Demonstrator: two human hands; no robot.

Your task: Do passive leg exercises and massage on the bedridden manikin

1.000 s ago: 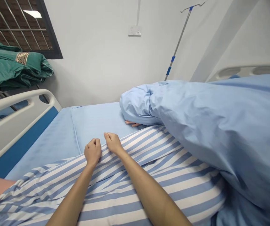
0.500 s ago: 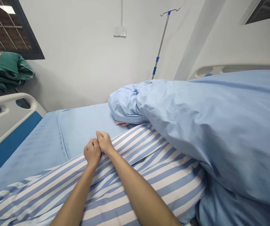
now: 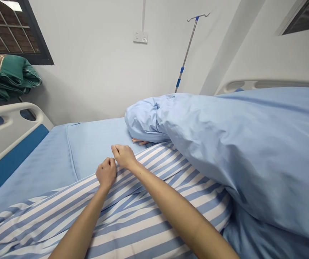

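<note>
Left hand (image 3: 106, 173) and right hand (image 3: 124, 157) at the striped cloth (image 3: 154, 223), beside a blue duvet (image 3: 238, 154): snag risk noted.

From my remote view, both hands sit just apart at the cloth's upper edge, fingers curled together on each; I cannot tell whether they are clamped on it. The cloth lies across the blue bed sheet (image 3: 46, 169), against the duvet. Another person's fingers (image 3: 139, 141) show under the duvet's bunched end, near the right hand. Risk: a hard pull on the cloth could drag those fingers or the duvet. A loose hold could let the cloth slip. The white bed rail (image 3: 11, 122) stands to the left.
</note>
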